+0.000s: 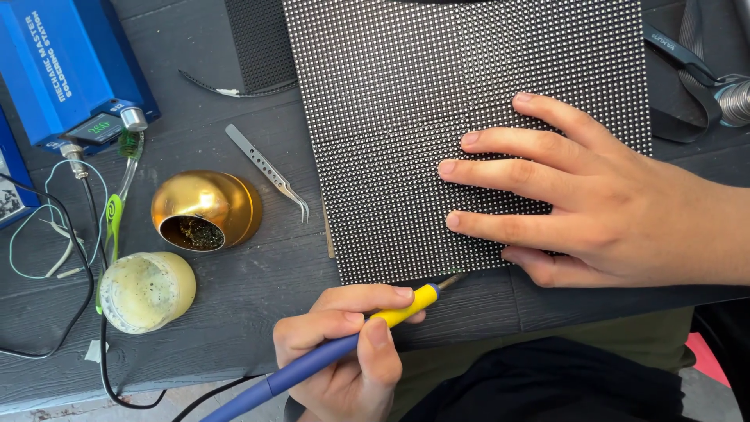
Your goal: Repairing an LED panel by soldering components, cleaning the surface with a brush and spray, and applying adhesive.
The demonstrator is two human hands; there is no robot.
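A black LED matrix panel (437, 117) covered in rows of small dots lies flat on the dark wooden table (258, 273). My right hand (609, 211) rests palm down on the panel's lower right part, fingers spread and pointing left. My left hand (344, 352) grips a soldering iron (398, 312) with a yellow collar and blue handle, held like a pen. Its metal tip touches or hovers at the panel's near edge.
Metal tweezers (269, 170) lie left of the panel. A gold tip-cleaner bowl (211, 205), a pale jar of paste (144, 291), a green brush (116, 211) and a blue soldering station (62, 62) with cables sit further left. A solder spool (734, 101) is at far right.
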